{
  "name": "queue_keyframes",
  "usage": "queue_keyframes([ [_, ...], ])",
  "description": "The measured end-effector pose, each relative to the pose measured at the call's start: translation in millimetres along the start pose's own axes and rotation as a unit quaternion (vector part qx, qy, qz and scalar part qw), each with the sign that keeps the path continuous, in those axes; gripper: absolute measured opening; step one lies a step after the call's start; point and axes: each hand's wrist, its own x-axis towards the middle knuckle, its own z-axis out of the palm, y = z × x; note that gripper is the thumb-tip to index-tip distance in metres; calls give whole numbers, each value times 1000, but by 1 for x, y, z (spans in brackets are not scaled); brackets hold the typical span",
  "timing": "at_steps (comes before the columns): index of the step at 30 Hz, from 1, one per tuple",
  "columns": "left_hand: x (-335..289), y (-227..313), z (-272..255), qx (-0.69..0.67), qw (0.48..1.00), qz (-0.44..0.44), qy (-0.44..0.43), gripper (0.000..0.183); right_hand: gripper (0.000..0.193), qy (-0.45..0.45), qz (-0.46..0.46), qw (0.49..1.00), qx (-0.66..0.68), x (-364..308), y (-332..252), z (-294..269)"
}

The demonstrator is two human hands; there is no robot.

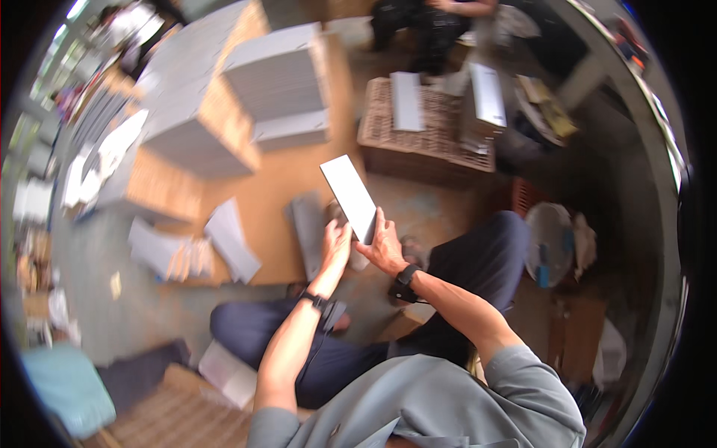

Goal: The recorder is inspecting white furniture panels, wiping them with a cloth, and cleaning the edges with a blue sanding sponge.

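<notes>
A long, flat white rectangular piece, card-like with a thin grey side, is held tilted in front of me, its far end pointing up and left. My right hand is closed on its near right corner, thumb below and fingers along the side. At the near left edge, my left hand is curled against the same piece, its fingertips partly hidden and blurred. Just left of my left hand, a grey strip-like stack lies on the brown board. Whether the piece is one sheet or a folded box I cannot tell.
Tall grey stacks with tan edges stand at the far left. Loose grey sheets lie nearer. A brown woven-looking block at the far right bears grey pieces; another person sits behind it. A pale round container stands right of my knee.
</notes>
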Motion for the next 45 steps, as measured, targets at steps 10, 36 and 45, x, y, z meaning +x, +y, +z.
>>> queue_keyframes([
  [10, 49, -22, -129, 125, 946, 114, 276, 42, 91, -111, -123, 986, 19, -20, -26, 76],
  [36, 15, -48, -37, 378, 915, 70, 119, 101, 34, -116, -77, 965, 225, -19, 15, 103],
  [45, 13, -17, -62, 68, 994, 33, 84, 75, 72, -250, -51, 909, 329, -34, -19, 77],
])
